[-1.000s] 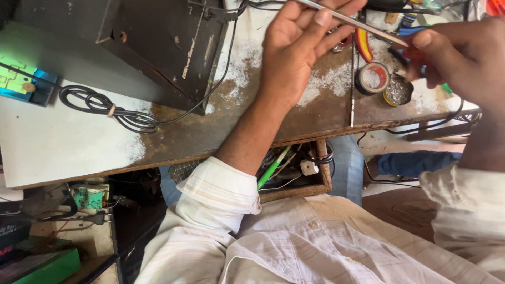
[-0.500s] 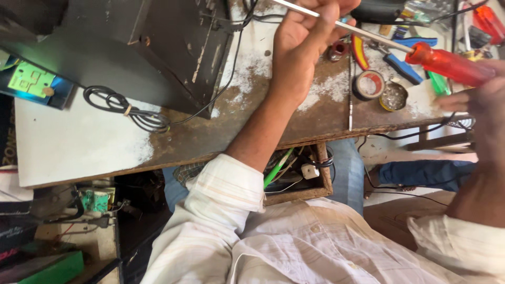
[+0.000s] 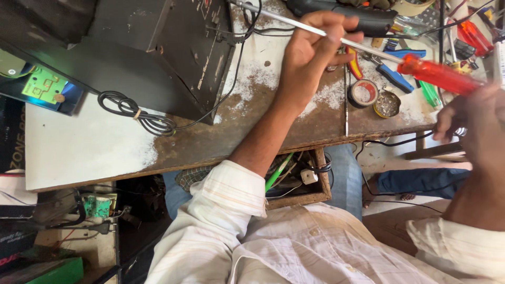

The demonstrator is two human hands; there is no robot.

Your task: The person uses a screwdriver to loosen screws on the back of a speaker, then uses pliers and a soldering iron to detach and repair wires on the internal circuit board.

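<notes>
Worn and rusty, the counter (image 3: 252, 126) carries a cluttered repair spot, its paint flaked white in patches. A big black metal case (image 3: 158, 47) sits at its far left, and everything else is placed from that case. A coiled black cord (image 3: 131, 110) lies just in front of the case, and a green circuit board (image 3: 44, 84) shows to the left of it.

To the right of the case the left hand (image 3: 315, 44) is raised, its fingers (image 3: 336, 32) closed round the thin steel shaft of a long screwdriver (image 3: 368, 50). The shaft runs from near the top of the case out to an orange-red handle well to the right. The right hand (image 3: 473, 126) hangs just below that handle with its fingers curled; whether they touch the handle I cannot tell.

As far as the work shows, the tool is only being held in the air: its tip is near the case's top edge but I cannot see it seated on any screw, so the turning looks not yet begun.

Two small round tins (image 3: 376, 99) stand side by side to the right of the case, under the shaft; the nearer-right one holds a greyish mass, the other looks mostly bare. Blue-handled pliers (image 3: 392, 71) lie beyond them. Below the counter edge an open wooden drawer (image 3: 300, 181) holds wires, a white plug and a green-handled tool.
</notes>
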